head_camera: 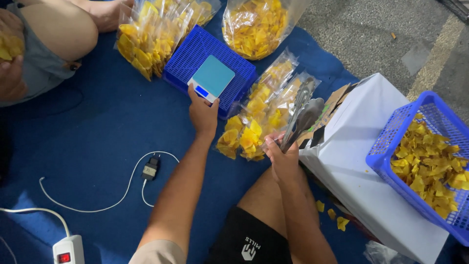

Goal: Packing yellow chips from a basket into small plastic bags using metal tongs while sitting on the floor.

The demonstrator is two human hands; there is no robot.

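Note:
My left hand (202, 113) reaches forward and touches the front edge of a small teal digital scale (211, 77) that sits on an upturned blue plastic basket (191, 54). My right hand (282, 156) grips a pair of metal tongs (303, 113), which point up and away. The same hand also pinches the open mouth of a clear plastic bag of yellow chips (254, 128) that lies on the blue mat. My bare knee is below the right hand.
Another person sits at the top left, beside more filled chip bags (146, 36) and a large bag (256, 27). A white box (361, 161) at the right carries a blue basket of loose chips (430, 161). A power strip (68, 249) and a white cable (97, 208) lie on the mat.

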